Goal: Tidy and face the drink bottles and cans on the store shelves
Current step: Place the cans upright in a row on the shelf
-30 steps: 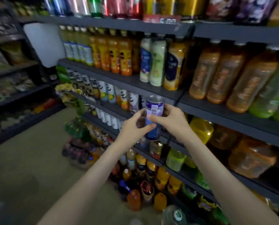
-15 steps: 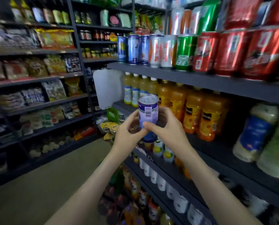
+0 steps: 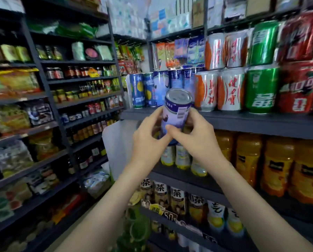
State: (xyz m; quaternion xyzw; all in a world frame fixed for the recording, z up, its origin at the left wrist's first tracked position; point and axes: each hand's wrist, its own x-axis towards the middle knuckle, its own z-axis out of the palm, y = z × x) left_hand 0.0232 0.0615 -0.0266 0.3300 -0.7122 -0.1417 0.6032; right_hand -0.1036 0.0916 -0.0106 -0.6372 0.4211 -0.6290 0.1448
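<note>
A purple and white can (image 3: 176, 110) with a silver lid is held upright in front of the can shelf (image 3: 243, 120). My left hand (image 3: 148, 140) grips its lower left side. My right hand (image 3: 197, 137) grips its right side, thumb across the front. A barcode on the can faces me. Behind it stand blue cans (image 3: 148, 90), white and orange cans (image 3: 217, 90), green cans (image 3: 261, 88) and red cans (image 3: 301, 86), stacked in two layers.
Orange juice bottles (image 3: 275, 164) and pale bottles (image 3: 183, 157) fill the shelf below, tea bottles (image 3: 177, 199) the one under that. A white panel (image 3: 119, 142) hangs at the shelf's left end. Snack and sauce shelves (image 3: 42, 113) line the left side of the aisle.
Both hands have lifted the can from the lower shelves up to the level of the can shelf, and my view has swung upward and left with it.
</note>
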